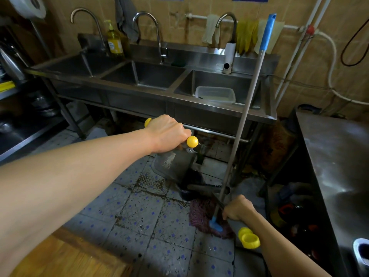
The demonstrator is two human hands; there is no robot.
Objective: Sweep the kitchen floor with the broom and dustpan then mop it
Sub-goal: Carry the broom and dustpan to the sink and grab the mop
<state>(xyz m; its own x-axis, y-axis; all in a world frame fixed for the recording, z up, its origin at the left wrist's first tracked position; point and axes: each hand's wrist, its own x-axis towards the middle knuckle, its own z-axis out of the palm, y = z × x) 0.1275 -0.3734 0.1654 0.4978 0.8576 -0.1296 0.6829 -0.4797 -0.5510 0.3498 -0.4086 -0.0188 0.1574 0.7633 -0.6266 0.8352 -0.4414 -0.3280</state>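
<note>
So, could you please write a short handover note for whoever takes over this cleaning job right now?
Left hand: grips the yellow-ended handle of the grey plastic dustpan, which hangs tilted above the tiled floor in front of the steel three-basin sink.
Right hand: grips the grey broom handle with the yellow cap; its dark head lies low by the dustpan.
The blue-gripped metal-handled mop leans on the sink edge, its reddish string head on the floor.
Done: cannot tell how much is swept. Left: finish sweeping, empty the dustpan, then mop.

Mop pole (pixel 242 116) leaning across sink front (pixel 199 110)
</note>
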